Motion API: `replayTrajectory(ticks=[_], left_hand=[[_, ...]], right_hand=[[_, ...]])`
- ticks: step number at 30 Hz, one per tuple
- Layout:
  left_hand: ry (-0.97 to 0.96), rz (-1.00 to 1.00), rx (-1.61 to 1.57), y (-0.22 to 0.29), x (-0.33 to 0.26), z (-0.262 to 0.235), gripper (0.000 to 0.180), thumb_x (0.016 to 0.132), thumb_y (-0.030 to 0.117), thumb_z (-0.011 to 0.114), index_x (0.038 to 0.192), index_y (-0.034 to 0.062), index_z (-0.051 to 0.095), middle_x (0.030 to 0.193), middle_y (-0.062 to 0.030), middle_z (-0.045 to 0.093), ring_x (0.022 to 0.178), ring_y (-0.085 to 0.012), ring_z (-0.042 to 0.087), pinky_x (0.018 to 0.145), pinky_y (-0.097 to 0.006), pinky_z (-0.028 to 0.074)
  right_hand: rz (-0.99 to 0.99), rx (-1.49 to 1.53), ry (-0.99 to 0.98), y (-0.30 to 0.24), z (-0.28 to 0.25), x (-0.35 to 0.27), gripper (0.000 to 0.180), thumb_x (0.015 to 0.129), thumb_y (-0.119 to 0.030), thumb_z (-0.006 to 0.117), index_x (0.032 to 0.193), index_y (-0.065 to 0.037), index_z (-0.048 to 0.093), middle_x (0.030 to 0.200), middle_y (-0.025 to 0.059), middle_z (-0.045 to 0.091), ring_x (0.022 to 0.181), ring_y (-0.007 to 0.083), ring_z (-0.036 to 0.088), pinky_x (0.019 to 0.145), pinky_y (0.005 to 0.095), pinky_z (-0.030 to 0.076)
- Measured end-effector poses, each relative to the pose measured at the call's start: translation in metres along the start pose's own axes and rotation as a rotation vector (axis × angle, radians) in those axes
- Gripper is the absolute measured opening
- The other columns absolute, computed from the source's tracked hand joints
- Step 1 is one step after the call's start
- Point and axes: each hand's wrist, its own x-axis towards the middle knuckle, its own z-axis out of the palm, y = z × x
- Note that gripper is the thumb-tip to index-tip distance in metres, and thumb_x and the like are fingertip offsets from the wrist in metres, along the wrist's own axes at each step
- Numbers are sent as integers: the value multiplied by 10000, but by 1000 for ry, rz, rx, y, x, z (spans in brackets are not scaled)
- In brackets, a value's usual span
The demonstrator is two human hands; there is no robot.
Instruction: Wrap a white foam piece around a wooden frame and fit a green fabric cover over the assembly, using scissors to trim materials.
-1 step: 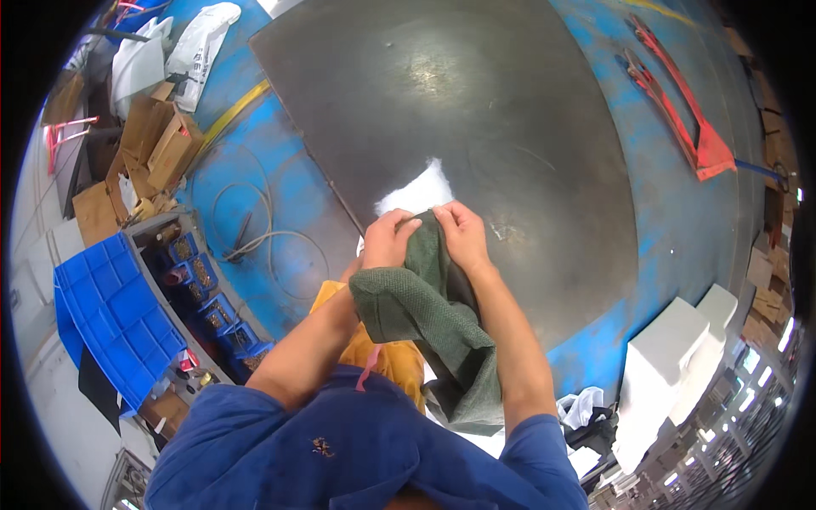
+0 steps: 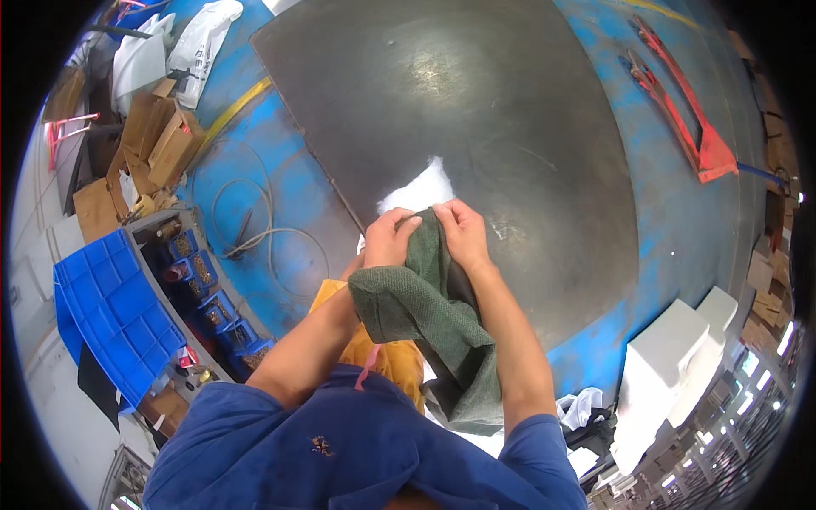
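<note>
A dark green woven fabric piece [image 2: 399, 297] hangs in folds between my forearms. My left hand [image 2: 389, 241] pinches its far edge with closed thumb and fingers. Close beside it, my right hand [image 2: 463, 236] grips the same edge, also pinched shut. The fabric drapes from there toward my lap. Just beyond my fingertips, white fluffy wadding [image 2: 425, 189] pokes out over the dark tabletop [image 2: 476, 110]; its near part is hidden by my hands and the fabric. Yellow cloth [image 2: 406, 370] shows under the green fabric, near my waist.
At left stands a blue plastic crate [image 2: 119, 314] beside small blue bins [image 2: 204, 270] of small parts. Cardboard boxes [image 2: 174, 144] and a coiled cable [image 2: 270, 231] lie farther out. A red pallet jack [image 2: 714, 157] is at far right, white foam blocks [image 2: 663, 353] at near right.
</note>
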Motion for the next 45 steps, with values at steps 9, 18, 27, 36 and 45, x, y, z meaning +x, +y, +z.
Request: replayTrajectory(ticks=[9,18,27,36,45], left_hand=[[-146,-117,104,-9,18,1,176,952,205,565,915,64,664,764,-98,632,704,-266,604,692,-349,463],[-298,-508,-376,-37,50,-4,295,957,294,601,896,14,674,745,10,628,642,-80,535,594,-271,442],[-183,-774,-406,-32,64,-23,392,908,385,670,872,-5,694,764,-29,657,633,-99,577,577,-276,472],[-40,-741,-330,-70,53,-18,397,885,383,693,782,0,670,711,-31,635,579,-102,547,529,-293,451],[-1,-826,-190,-83,68,-3,389,864,360,706,740,-5,653,703,-38,619,641,-136,538,606,-326,448]], right_hand=[[74,-375,-90,-18,1,35,518,884,-385,670,576,6,525,510,83,418,515,126,346,499,358,333],[399,-218,-274,-5,10,79,517,839,-421,684,597,30,611,600,52,588,553,139,511,559,339,428],[426,-368,-351,-7,34,86,454,773,-416,676,922,9,736,963,214,705,932,321,682,839,379,500],[473,-404,-271,8,52,78,439,785,-400,699,900,22,734,855,187,713,820,281,695,765,364,507],[546,-462,-260,7,48,88,417,758,-427,684,917,-49,759,982,196,708,939,345,680,877,388,507]])
